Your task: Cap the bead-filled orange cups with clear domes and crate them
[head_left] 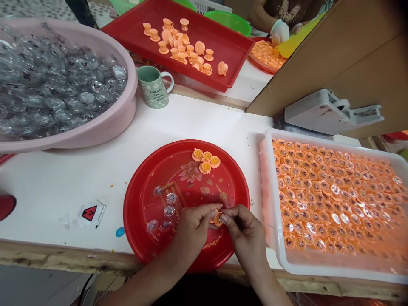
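Note:
My left hand point(195, 224) and my right hand point(245, 225) meet over the near right part of a round red tray point(134, 187). Between their fingertips is a small orange toy teacup point(218, 219), pinched from both sides; the fingers partly cover it. Several similar orange cups with yellow bits inside, such as one toy cup point(205, 167), stand grouped at the tray's far side. Left of my hands, several clear plastic domes point(169, 211) lie on the tray. A printed flower decorates its floor.
To the right, a white bin point(280, 238) holds rows of filled cups. At left stands a pink tub point(127, 102) of clear plastic pieces, beside a green mug point(154, 91). Behind are a red tray point(219, 46) of orange cups, a cardboard panel point(318, 63) and a co-worker's gloved hand point(279, 32).

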Demonstrator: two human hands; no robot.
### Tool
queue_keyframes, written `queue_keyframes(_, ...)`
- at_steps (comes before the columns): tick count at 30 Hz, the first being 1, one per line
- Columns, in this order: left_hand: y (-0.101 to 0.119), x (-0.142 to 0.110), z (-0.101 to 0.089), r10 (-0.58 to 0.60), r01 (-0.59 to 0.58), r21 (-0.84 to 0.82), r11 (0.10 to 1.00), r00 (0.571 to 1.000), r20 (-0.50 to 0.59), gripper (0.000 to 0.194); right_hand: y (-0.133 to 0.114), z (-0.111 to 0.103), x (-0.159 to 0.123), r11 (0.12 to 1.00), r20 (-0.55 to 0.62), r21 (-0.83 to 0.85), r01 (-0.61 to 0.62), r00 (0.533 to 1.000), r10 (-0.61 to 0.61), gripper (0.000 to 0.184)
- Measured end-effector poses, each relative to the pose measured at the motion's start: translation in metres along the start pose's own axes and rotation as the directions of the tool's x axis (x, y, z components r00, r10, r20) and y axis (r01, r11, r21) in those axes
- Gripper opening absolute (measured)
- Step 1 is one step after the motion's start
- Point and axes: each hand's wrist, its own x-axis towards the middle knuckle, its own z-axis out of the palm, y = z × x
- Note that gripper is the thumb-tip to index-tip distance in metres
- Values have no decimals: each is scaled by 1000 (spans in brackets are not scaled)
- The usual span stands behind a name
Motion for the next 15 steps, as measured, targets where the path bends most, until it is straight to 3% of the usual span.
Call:
queue_keyframes(4, 8, -3, -2, 1, -3, 34, 999, 997, 79, 35, 3, 2, 0, 999, -43, -14, 38, 998, -39, 8)
queue_keyframes(7, 12, -4, -4, 21, -25, 79, 997, 998, 57, 51, 1, 0, 0, 997, -28, -6, 77, 997, -77, 6)
queue_keyframes(12, 15, -4, -9, 166, -167, 196, 966, 986, 19, 28, -4, -1, -4, 975, 0, -7, 221, 975, -221, 8)
queue_keyframes(15, 16, -6, -9, 273, -270, 234, 934, 962, 22, 26, -4, 0, -7, 962, -28, -10, 272, 962, -272, 13)
